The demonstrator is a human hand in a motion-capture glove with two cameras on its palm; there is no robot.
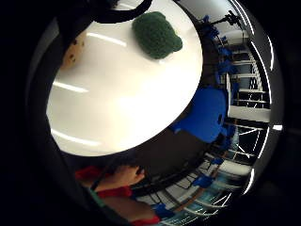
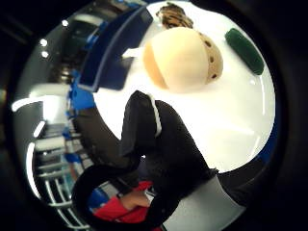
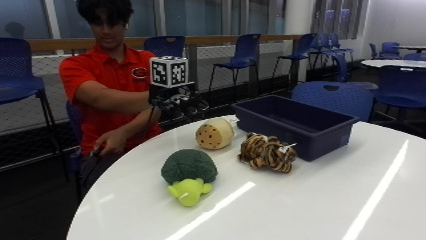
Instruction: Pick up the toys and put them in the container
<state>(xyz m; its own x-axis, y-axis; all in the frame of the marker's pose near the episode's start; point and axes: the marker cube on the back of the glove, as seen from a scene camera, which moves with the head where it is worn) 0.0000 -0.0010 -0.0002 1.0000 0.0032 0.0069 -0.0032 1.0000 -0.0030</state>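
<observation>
The gloved right hand [image 3: 178, 102] hovers empty, fingers relaxed, above the bench's [image 3: 319, 200] far edge; the cream spotted toy [image 3: 214, 133] lies just below and ahead of it, beside the blue container [image 3: 293, 125].

1. Seated at the far side of a round white bench [image 3: 319, 200], a person in a red shirt, right arm stretched forward.
2. Raised above the bench edge, gloved right hand [image 3: 178, 101]; finger posture hidden.
3. At 12 o'clock from the green toy, a cream spotted plush [image 3: 214, 133], lying on the bench.
4. Near the front edge, a green broccoli plush [image 3: 189, 175].
5. At 3 o'clock from the cream plush, a striped tiger plush [image 3: 267, 152], just beside a dark blue container [image 3: 296, 124].
6. Behind, blue chairs [image 3: 243, 52].
</observation>
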